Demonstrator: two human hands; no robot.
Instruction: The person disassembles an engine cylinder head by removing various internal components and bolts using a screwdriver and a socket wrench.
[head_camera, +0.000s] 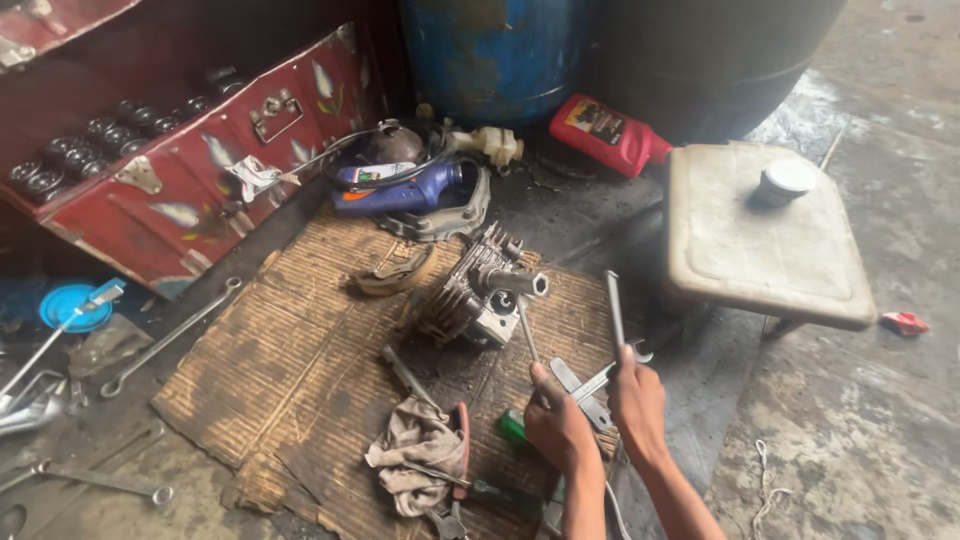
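Note:
A finned metal engine cylinder (470, 290) lies on a sheet of brown cardboard (290, 350). My left hand (558, 425) grips a thin metal rod (527, 330) whose tip reaches the cylinder. My right hand (637, 400) holds a long flat metal tool (614, 310) upright, just right of the cylinder. Below both hands lie a flat wrench (580, 385) and a green-handled screwdriver (512, 427).
A dirty rag (415, 450) and pliers (460, 440) lie on the cardboard's near edge. A long wrench (170, 338) lies left. A red toolbox (170, 170) holds sockets. A blue drum (490, 50), red oil bottle (610, 132), blue spray can (400, 195) and beige stool (760, 235) stand behind.

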